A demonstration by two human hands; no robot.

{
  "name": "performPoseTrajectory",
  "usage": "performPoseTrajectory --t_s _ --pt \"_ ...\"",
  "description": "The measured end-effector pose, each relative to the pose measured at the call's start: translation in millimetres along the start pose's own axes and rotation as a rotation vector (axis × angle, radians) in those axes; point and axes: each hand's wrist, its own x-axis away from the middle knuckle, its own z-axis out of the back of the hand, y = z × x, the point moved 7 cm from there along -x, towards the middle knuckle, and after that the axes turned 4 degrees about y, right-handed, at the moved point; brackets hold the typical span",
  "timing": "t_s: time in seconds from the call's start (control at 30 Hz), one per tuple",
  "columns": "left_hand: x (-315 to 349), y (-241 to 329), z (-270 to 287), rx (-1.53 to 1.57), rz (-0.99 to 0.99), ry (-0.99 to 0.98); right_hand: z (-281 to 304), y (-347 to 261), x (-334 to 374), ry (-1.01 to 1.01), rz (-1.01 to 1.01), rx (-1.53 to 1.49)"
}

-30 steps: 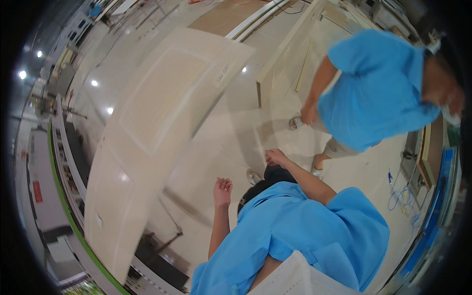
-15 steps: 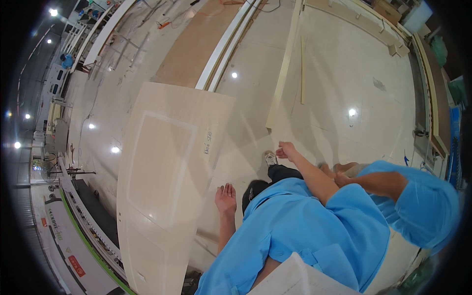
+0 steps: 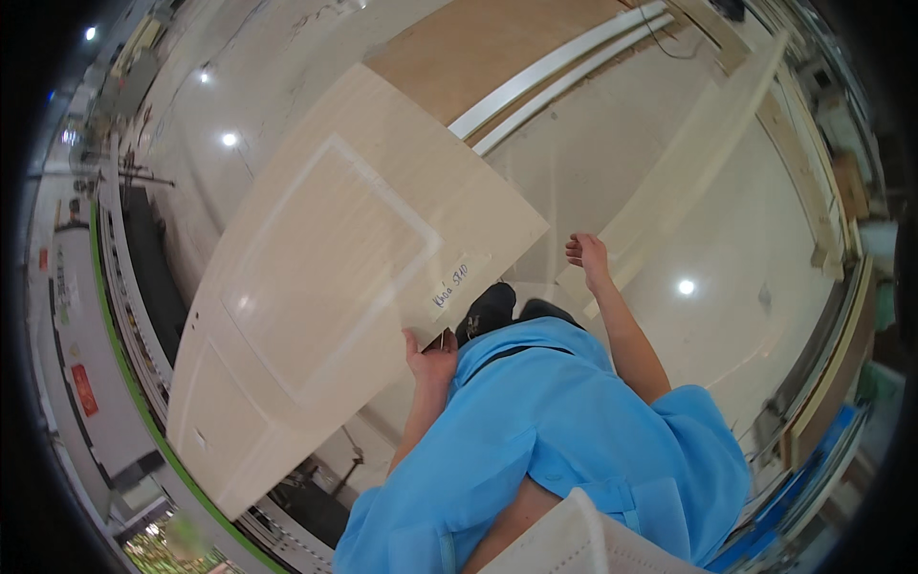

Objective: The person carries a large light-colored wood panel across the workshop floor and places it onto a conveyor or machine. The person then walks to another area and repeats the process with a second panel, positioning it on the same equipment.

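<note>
A large pale wood-look door panel [image 3: 316, 239], with a rectangular outline and a handwritten label, lies to my left and ahead. My left hand [image 3: 432, 362] is at its near long edge, beside a small dark notch [image 3: 438, 341]. The thumb rests by the panel's face and the fingers curl at the edge, partly hidden. My right hand [image 3: 588, 253] hangs in the air past the panel's right corner, fingers loosely bent and apart, with nothing visible in it. Beyond it runs a long pale board [image 3: 684, 167].
White rails [image 3: 550, 81] and a brown board [image 3: 430, 43] extend beyond the panel's far end. A grey machine with a green edge [image 3: 120, 354] stands at the left. Along the right side are wooden lengths [image 3: 827, 368]. My dark shoe [image 3: 492, 304] is close to the panel edge.
My left hand has come to the panel's edge. The view has turned, and the panel now appears rotated and nearer. The co-worker at my right has left the view.
</note>
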Motion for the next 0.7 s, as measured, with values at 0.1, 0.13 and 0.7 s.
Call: performPoseTrajectory --t_s 0.1,0.13,0.7 --pt "1.5 0.6 -8.8 -0.012 -0.027 0.082 -44.7 -46.1 -15.8 -0.208 0.068 0.072" --pt "1.9 0.6 -7.6 0.000 -0.052 0.160 -55.9 -57.1 -16.3 -0.280 0.077 0.143" --pt "-25.7 -83.8 -140.6 0.364 -0.340 0.142 -176.7 -121.6 -46.1 -1.346 -0.273 0.570"
